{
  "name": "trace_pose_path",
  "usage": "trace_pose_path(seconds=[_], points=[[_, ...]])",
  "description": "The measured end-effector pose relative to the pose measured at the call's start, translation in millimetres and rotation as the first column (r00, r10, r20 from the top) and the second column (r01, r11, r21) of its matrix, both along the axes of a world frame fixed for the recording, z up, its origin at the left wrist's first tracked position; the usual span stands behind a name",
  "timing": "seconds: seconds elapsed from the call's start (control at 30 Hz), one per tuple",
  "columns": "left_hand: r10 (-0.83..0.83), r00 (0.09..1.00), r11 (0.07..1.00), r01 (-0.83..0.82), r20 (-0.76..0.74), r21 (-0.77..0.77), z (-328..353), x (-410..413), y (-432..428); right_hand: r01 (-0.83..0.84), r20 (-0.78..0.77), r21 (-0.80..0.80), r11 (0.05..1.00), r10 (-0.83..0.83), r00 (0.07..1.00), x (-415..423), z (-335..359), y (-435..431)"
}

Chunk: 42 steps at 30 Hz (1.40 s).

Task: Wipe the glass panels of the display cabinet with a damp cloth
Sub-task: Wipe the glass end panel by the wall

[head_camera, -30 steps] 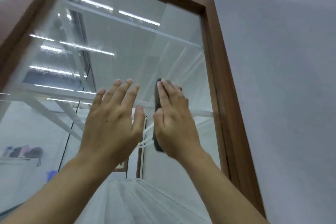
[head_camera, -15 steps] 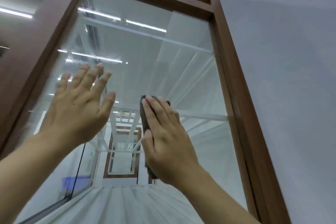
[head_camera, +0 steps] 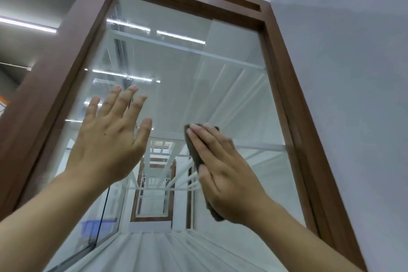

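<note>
The cloth (head_camera: 194, 150) is pinned flat between the right hand (head_camera: 227, 174) and the glass panel (head_camera: 198, 86); the left hand (head_camera: 108, 139) is spread to its left.

1. No text, label, brand, number or sign can be read anywhere in the frame.
2. The glass panel (head_camera: 220, 86) in the centre carries only reflections of strip lights and white shelf rails; no lettering stands on it.
3. The brown wooden frame (head_camera: 293, 86) around it is plain, with no plate or marking.
4. The dark cloth (head_camera: 194, 150) at centre right shows no tag or print.
5. The orange patch (head_camera: 3, 104) at the far left edge is too small and cut off to tell whether it bears any writing.
</note>
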<state>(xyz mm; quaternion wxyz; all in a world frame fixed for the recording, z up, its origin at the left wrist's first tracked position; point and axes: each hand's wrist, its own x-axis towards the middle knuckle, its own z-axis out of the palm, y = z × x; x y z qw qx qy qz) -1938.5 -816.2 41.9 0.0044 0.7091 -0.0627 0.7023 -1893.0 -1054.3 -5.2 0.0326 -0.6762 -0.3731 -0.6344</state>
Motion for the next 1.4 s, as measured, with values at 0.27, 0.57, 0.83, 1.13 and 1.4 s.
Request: trace_pose_path(seconds=[0.27, 0.57, 0.83, 1.13, 1.4], points=[[0.007, 1.000, 1.000, -0.008, -0.020, -0.005, -1.0, -0.4, -2.0, 0.064, -0.151, 0.622, 0.781, 0.040, 0.988, 4.6, 119.5, -16.2], [-0.051, 0.998, 0.999, 0.051, -0.031, -0.004, 0.1, -6.9, -1.1, 0.006, -0.098, 0.256, 0.967, 0.019, 0.995, -6.3, -15.8, -5.5], [-0.006, 1.000, 1.000, 0.006, 0.018, 0.018, 9.8, -24.0, 34.8, 0.027, -0.121, 0.368, 0.929, 0.019, 0.992, -20.2, 104.9, 74.8], [-0.030, 0.999, 0.999, 0.030, -0.021, 0.015, 4.4, -17.1, 39.1, 0.043, -0.122, 0.407, 0.912, 0.007, 0.992, -5.6, 59.7, 22.2], [-0.037, 0.999, 0.999, 0.038, -0.026, 0.028, 6.4, -18.6, 40.8, -0.051, -0.017, 0.085, 0.995, 0.052, 0.998, -26.5, -6.1, 103.4]])
